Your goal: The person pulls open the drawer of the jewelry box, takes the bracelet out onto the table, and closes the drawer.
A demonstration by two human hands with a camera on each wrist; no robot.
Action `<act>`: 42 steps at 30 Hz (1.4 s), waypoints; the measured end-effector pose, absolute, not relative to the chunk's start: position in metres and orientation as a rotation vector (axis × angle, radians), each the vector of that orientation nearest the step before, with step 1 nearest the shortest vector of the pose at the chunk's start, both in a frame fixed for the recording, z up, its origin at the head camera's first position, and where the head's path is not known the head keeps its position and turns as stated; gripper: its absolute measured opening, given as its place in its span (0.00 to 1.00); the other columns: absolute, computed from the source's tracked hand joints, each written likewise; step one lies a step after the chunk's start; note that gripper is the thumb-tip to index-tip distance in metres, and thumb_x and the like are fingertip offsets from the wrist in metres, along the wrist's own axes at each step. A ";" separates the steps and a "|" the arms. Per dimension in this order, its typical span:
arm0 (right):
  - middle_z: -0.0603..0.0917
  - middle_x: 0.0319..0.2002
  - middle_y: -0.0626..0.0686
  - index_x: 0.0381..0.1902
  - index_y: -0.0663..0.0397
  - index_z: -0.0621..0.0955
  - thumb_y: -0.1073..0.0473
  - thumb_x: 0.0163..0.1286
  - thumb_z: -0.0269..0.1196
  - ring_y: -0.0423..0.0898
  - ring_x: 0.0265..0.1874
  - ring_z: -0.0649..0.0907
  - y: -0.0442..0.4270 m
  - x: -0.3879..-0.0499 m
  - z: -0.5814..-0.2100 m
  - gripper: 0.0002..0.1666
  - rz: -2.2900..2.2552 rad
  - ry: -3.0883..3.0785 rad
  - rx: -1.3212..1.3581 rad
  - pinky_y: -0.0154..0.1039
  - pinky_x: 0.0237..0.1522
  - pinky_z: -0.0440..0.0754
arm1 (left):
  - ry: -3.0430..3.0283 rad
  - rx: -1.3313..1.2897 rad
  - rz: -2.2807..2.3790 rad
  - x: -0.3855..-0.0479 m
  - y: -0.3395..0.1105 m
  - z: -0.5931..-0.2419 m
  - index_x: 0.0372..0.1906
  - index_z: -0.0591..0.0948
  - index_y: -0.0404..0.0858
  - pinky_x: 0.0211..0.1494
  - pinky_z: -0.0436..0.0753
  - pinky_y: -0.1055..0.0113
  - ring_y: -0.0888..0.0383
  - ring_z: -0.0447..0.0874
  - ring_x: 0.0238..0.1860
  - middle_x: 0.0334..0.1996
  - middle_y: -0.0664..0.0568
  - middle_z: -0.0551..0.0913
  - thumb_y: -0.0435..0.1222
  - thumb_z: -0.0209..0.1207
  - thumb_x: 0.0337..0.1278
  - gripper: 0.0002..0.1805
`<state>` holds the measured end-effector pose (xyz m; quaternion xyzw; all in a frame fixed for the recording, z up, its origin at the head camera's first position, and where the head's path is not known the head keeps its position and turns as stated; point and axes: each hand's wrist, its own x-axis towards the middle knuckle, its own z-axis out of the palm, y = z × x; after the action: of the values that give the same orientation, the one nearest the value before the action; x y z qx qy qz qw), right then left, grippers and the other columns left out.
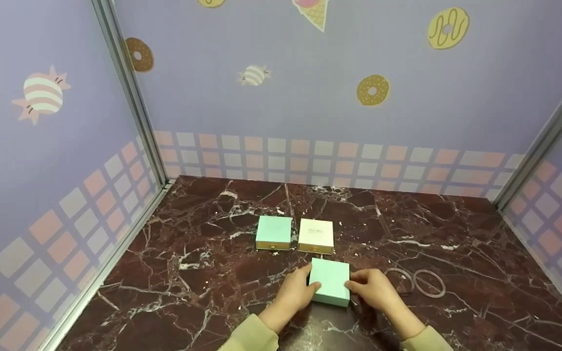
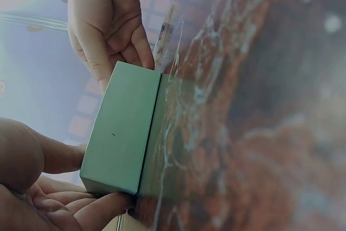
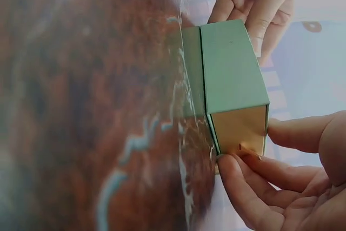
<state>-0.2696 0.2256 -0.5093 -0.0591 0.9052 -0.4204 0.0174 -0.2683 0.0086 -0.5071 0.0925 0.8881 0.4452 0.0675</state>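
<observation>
A mint-green drawer-style gift box (image 1: pixel 331 279) sits on the dark marble table between my two hands. My left hand (image 1: pixel 294 288) grips its left end, thumb on the top edge and fingers lower down the side. At the right end, my right hand (image 1: pixel 372 288) has its thumb on the upper edge, as the right wrist view shows. Its other fingers are at the gold end face (image 3: pixel 238 131) and a small pull tab (image 3: pixel 250 151). Whether they pinch the tab itself is hard to tell. The box looks closed.
Behind it stand another mint-green box (image 1: pixel 274 229) and a cream box (image 1: pixel 316 234) side by side, gold fronts facing me. Two pale rings (image 1: pixel 430 295) lie right of my right hand. Patterned walls (image 1: pixel 281 112) bound the table at back and sides.
</observation>
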 end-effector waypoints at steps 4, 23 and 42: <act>0.91 0.34 0.57 0.44 0.69 0.88 0.59 0.67 0.71 0.43 0.30 0.85 0.226 -0.271 -0.511 0.16 -1.300 2.842 -0.168 0.41 0.35 0.86 | 2.678 0.279 1.337 -0.268 0.008 -0.507 0.74 0.67 0.27 0.74 0.72 0.36 0.31 0.68 0.74 0.72 0.30 0.71 0.37 0.64 0.69 0.35; 0.91 0.40 0.61 0.44 0.69 0.88 0.60 0.67 0.71 0.51 0.38 0.89 0.225 -0.271 -0.514 0.15 -1.298 2.870 -0.151 0.49 0.43 0.89 | 2.684 0.283 1.328 -0.268 0.008 -0.508 0.75 0.67 0.27 0.73 0.73 0.38 0.33 0.70 0.72 0.72 0.30 0.71 0.37 0.64 0.69 0.35; 0.91 0.39 0.61 0.44 0.69 0.89 0.60 0.66 0.71 0.49 0.37 0.88 0.225 -0.271 -0.513 0.15 -1.309 2.873 -0.147 0.47 0.42 0.89 | 2.785 0.650 1.133 -0.270 0.004 -0.512 0.76 0.68 0.34 0.76 0.72 0.48 0.41 0.70 0.75 0.79 0.44 0.62 0.34 0.61 0.70 0.32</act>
<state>-0.2711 0.2254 -0.5134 -0.0465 0.9089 -0.4143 -0.0094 -0.2699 0.0035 -0.5121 0.2113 0.9049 0.3681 0.0328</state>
